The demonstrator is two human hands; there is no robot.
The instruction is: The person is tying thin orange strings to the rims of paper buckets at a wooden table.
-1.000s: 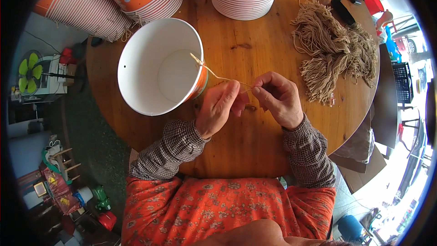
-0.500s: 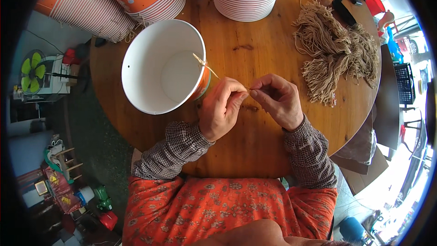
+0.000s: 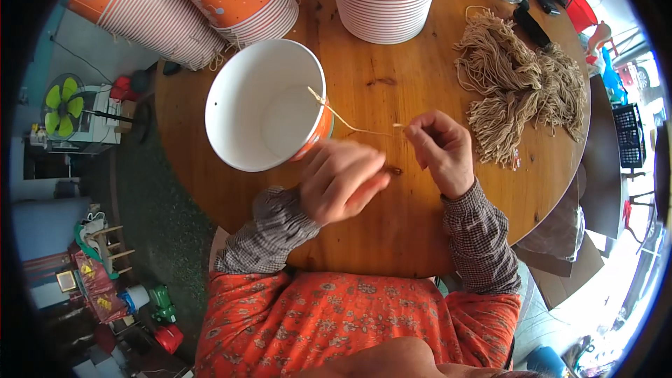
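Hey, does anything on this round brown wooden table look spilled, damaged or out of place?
Nothing clearly looks spilled or damaged. Slightly untidy, though: the shaggy heap of beige strings on the right, because it splays loosely in different directions.

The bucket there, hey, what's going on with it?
A person's right hand seems to pinch a cord near its end; it runs to the right rim of the bucket. The left hand, near the bucket, is too blurred to show whether it holds anything. A yarn bundle lies at right; stacked buckets are farther back.
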